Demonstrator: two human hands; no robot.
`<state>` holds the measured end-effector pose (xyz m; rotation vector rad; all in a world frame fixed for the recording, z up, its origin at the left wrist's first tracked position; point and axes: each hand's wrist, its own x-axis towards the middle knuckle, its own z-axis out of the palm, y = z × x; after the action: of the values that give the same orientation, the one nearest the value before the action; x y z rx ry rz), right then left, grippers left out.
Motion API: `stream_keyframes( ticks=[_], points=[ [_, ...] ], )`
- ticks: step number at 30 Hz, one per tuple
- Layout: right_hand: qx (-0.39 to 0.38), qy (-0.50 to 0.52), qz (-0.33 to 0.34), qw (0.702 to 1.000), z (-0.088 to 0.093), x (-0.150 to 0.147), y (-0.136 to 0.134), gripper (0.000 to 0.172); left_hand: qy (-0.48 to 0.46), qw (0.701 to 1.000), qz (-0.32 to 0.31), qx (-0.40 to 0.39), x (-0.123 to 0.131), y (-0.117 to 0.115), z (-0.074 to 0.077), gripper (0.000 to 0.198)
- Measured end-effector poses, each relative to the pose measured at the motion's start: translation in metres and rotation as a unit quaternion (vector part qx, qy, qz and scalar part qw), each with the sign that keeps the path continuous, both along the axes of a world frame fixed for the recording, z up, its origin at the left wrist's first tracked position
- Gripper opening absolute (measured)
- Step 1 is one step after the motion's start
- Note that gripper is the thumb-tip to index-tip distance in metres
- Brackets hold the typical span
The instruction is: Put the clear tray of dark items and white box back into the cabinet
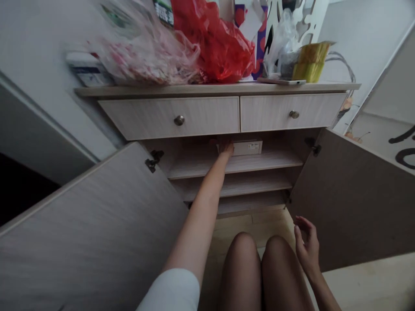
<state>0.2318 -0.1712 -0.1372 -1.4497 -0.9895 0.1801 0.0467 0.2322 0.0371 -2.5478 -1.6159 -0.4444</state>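
My left hand (226,148) reaches deep into a low cabinet, at the left part of a white box (247,148) on the upper shelf (272,160). Its fingers bend over the box, and their tips are partly lost in shadow. A small printed label shows at the right end of the box front. Beside my right knee, my right hand (307,247) hangs in the air with its fingers curved and apart, holding nothing. It is nearest to the open right cabinet door (350,203).
The left door (97,233) also stands open. Two closed drawers with round knobs (179,120) run above the shelves. On the cabinet top (207,90) are a red plastic bag (217,47), a clear bag (145,56), yellow tape rolls (309,62) and a phone-like flat object (281,81).
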Motion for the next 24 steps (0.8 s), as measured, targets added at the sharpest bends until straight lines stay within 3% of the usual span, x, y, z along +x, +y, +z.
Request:
stream_keyframes(
  ticks=[5, 10, 19, 24],
  points=[
    [-0.022, 0.039, 0.0, 0.999, -0.009, 0.014, 0.009, 0.04, 0.014, 0.999, 0.033, 0.012, -0.007, 0.009, -0.006, 0.05],
    [-0.01, 0.069, 0.063, 0.996, 0.004, 0.01, 0.044, 0.042, 0.021, 0.999, 0.009, 0.025, -0.032, -0.003, -0.01, 0.05],
    [0.013, 0.083, 0.172, 0.981, 0.027, -0.007, 0.115, 0.043, 0.022, 0.996, -0.04, 0.078, -0.168, -0.063, -0.017, 0.042],
    [-0.011, 0.102, 0.249, 0.963, 0.043, -0.035, 0.187, 0.054, 0.044, 0.996, -0.006, 0.076, -0.215, -0.086, -0.011, 0.041]
  ],
)
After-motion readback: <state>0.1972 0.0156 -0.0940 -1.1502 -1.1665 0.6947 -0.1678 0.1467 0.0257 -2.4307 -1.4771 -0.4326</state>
